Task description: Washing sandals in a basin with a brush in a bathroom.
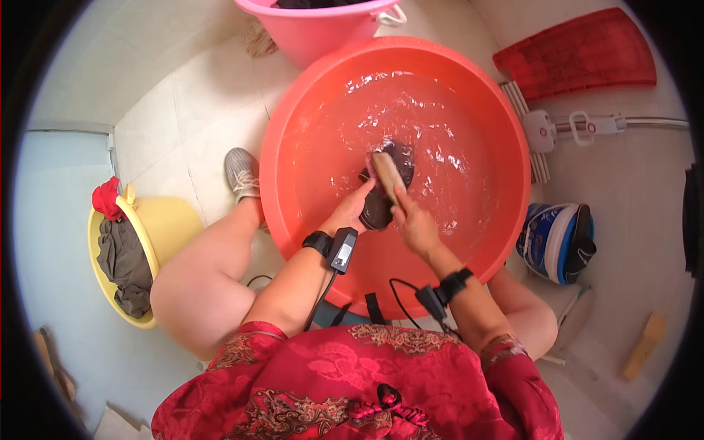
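Between my knees stands a large orange plastic basin [278,181] holding water that ripples and glints. My left hand [352,210] grips a dark shoe [378,208] along its left side, its rounded near end towards me. The shoe's far part lies at the water, partly hidden by reflections. In my right hand [412,221] is a scrubbing brush with a pale wooden back [388,175]; it lies against the upper part of the shoe, so its bristles are mostly covered. Each wrist wears a black strap with a small cabled device.
A pink tub [319,33] with dark contents stands beyond the basin. At left is a yellow bucket [170,225] with dark cloth and a red cloth. A blue-and-white bucket [550,242] bearing a dark shoe [581,247] and a red plastic panel [583,55] are at right.
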The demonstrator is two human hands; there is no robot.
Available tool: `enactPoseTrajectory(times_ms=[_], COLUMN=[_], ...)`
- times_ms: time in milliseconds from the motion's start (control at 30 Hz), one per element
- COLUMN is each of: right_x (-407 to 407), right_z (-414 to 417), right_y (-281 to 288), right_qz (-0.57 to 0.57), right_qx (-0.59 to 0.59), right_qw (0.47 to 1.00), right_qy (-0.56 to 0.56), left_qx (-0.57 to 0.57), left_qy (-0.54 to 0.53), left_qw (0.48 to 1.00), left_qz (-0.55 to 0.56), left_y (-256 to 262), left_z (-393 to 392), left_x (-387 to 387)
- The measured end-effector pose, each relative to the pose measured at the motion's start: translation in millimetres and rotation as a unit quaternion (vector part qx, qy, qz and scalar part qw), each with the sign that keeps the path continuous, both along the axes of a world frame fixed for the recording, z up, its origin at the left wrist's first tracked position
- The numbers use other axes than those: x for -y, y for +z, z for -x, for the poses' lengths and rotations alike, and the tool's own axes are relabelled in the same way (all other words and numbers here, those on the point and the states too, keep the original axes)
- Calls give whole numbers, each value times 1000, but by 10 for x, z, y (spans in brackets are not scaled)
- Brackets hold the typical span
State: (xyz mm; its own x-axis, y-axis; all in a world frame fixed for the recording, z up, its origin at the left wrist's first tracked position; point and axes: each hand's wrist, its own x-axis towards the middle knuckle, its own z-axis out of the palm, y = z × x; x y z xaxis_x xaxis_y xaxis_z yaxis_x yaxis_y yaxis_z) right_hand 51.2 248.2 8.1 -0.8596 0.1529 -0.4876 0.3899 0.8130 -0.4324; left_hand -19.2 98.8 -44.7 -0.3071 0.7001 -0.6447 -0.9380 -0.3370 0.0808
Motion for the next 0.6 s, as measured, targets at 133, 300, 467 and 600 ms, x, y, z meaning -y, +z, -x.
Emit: enactPoseTrajectory(times_ms=[133,300,467,600], right_x=[-231,-761,-288,-275], right_z=[419,560,326,8], right_y=[-292,-598,-128,-420], right_qz=[-72,-21,368,437], right_qx=[52,11,-72,-82], right_qw=[996,989,799,741], right_qy=[-31,-144,-470,-503], left_qx=[-59,-317,-594,-388], left_qy=[-92,-181,-236,-150], left_qw=[992,911,605,849], left_qz=[67,192,475,326], left_y=[86,121,-6,112], left_z=[-123,-18,-321,-250], left_x=[-6,-103,-64,-269])
